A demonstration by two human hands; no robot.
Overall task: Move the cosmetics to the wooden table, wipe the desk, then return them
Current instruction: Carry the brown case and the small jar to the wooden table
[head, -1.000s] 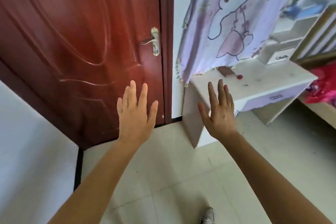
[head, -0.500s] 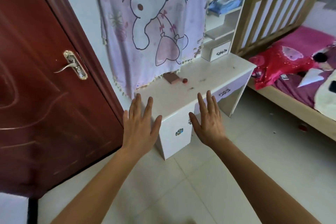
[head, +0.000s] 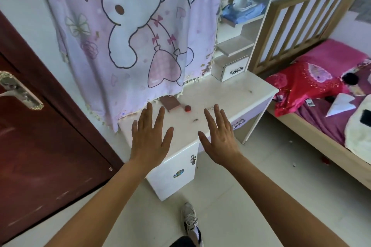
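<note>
A white desk (head: 226,94) stands against the wall, its top dusty with small specks. On it lie a flat reddish-brown case (head: 170,102), partly under the hanging cloth, and a small round red jar (head: 188,108) beside it. My left hand (head: 149,138) is held out flat with fingers spread, over the desk's near left corner. My right hand (head: 219,136) is also flat and spread, over the desk's front edge. Both hands hold nothing.
A purple cartoon cloth (head: 128,32) hangs over the desk's back. White shelves with a small drawer (head: 233,70) and a blue tissue pack (head: 244,8) sit at the desk's right end. A dark red door (head: 40,146) is left; a wooden bed (head: 325,94) is right.
The view has swung right from the door and closer to the desk. Both spread hands have come from in front of the desk to over its near edge.
</note>
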